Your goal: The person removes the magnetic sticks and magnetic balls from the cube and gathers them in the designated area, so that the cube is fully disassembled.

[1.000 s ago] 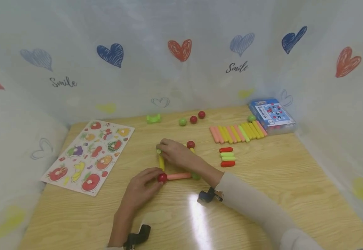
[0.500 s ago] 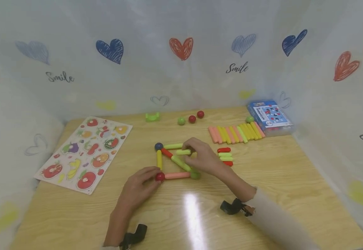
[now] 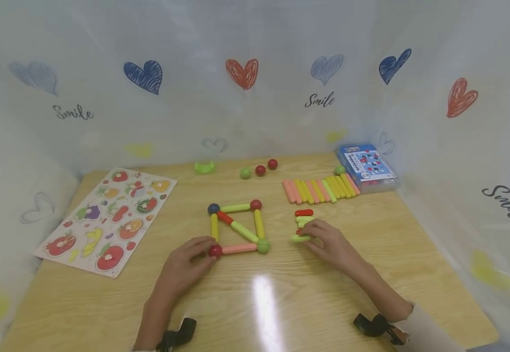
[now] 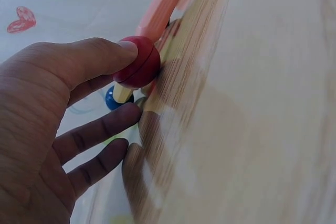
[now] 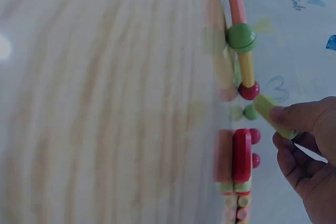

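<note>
On the table lies a square frame of magnetic sticks and balls. Its corners are a blue ball [image 3: 213,209], two red balls and a green ball [image 3: 263,246]; a red stick [image 3: 225,218] and a light green stick [image 3: 244,231] form the diagonal. My left hand [image 3: 180,269] pinches the near-left red ball [image 4: 139,62], joined to a pink stick [image 3: 239,249]. Over to the right, my right hand [image 3: 336,244] pinches a short light green stick [image 5: 272,115] between thumb and fingers. It hovers by a column of short red [image 3: 304,212] and light green sticks, partly hidden by the fingers.
A row of pink, yellow and green sticks [image 3: 316,190] lies behind, beside a blue box [image 3: 367,166]. Loose balls [image 3: 260,170] and a green bracket [image 3: 204,168] line the back edge. A fruit picture board [image 3: 110,220] lies left.
My right hand has moved from the blue ball's corner rightward to the short sticks, carrying the light green stick. My left hand stays at the red ball. The head view has shifted slightly.
</note>
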Tool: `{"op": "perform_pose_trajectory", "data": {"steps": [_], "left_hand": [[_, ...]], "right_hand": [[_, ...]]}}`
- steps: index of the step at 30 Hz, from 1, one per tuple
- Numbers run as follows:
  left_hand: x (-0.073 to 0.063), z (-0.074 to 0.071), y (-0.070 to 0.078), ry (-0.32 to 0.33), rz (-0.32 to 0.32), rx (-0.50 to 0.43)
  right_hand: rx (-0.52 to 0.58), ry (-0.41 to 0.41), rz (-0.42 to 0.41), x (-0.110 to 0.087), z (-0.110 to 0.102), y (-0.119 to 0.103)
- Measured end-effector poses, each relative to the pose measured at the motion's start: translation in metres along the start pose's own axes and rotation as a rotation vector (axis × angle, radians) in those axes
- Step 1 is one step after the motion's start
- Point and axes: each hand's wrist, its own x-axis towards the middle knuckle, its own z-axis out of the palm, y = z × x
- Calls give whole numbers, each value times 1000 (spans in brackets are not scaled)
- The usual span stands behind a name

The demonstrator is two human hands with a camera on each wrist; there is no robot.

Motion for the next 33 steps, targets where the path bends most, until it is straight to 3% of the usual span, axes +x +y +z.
{"op": "perform_pose_trajectory", "data": {"steps": [6,18,23,30,33], "left_hand": [[-1,2,-3,-12,-12,-9],[-2,4,-2,10,-6,-18],[-1,1,-1,3,0,-13],[-4,-5,-3,8,-6,8],[-4,-6,-4,-1,-4,11]], "right_hand": [[-138,13,19,-11,7,18],[-184,95,-35,-10,15,29],[-116,98,-77,1,24,9],[-106,-98,-87,27,55,-32],[-105,-113,-65,34,68,-41]]}}
